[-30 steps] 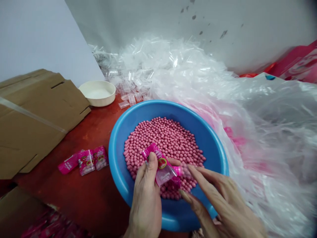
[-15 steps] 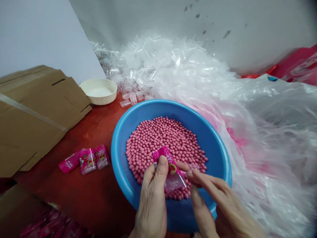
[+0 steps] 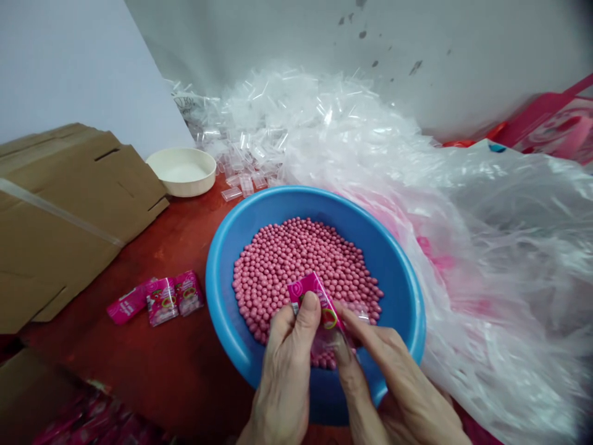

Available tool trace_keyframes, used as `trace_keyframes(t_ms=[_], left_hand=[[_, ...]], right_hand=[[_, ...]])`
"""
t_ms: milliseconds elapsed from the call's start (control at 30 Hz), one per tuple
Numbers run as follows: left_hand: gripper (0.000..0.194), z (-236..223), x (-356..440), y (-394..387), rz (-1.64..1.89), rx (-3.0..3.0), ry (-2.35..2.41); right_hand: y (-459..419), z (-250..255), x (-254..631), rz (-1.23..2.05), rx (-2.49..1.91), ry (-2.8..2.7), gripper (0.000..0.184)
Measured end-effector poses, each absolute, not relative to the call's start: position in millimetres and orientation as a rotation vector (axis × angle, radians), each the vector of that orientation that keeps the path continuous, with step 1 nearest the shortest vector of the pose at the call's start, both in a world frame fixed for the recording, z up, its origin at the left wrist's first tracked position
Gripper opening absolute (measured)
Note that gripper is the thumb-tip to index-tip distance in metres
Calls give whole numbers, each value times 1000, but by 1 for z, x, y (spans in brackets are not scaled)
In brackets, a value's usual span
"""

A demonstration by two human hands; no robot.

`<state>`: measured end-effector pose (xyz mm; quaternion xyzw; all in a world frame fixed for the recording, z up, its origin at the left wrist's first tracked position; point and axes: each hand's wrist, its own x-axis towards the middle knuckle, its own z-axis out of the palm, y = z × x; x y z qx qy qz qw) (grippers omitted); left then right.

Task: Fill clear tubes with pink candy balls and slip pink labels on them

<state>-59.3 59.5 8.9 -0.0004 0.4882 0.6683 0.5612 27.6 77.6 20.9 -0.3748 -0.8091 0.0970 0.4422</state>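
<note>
Left hand (image 3: 283,364) pinches a pink printed sachet with a clear film end (image 3: 322,315), thumb on the front, fingers curled behind, grip closed, top edge of the sachet sticking up past the thumb. Right hand (image 3: 391,389) comes in close from the other side: index and thumb slightly spread, tips at the sachet's clear lower part. Can't tell if they grip it or only steady it. Sachet is held low over a round blue plastic basin (image 3: 217,309), just above a shallow bed of small round pink candy beads (image 3: 287,266), so anything dropped would likely land back in the basin. Basin stands on a red table top (image 3: 139,371), with both hands at its near side, which keeps the reach short. Three pink printed sachets (image 3: 162,301) lie in a loose row on the red surface just left of the basin, placed within easy reach. Flattened brown cardboard box (image 3: 69,210) lies further left, with a round cream-coloured dish (image 3: 180,173) beyond its corner. Loose clear plastic sleeves (image 3: 250,148) heap behind the basin, and a large clear plastic bag (image 3: 486,259) bulks up along the right side against the grey wall (image 3: 370,43)
</note>
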Motion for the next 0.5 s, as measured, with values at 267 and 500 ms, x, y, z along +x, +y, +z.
trace_keyframes(t_ms=[267, 500], left_hand=[[34, 11, -67, 56, 1775, 85, 848], [21, 15, -67, 56, 1888, 155, 881]], right_hand=[[81, 20, 36, 348, -992, -1991, 42], [85, 18, 47, 613, -975, -1875, 35]])
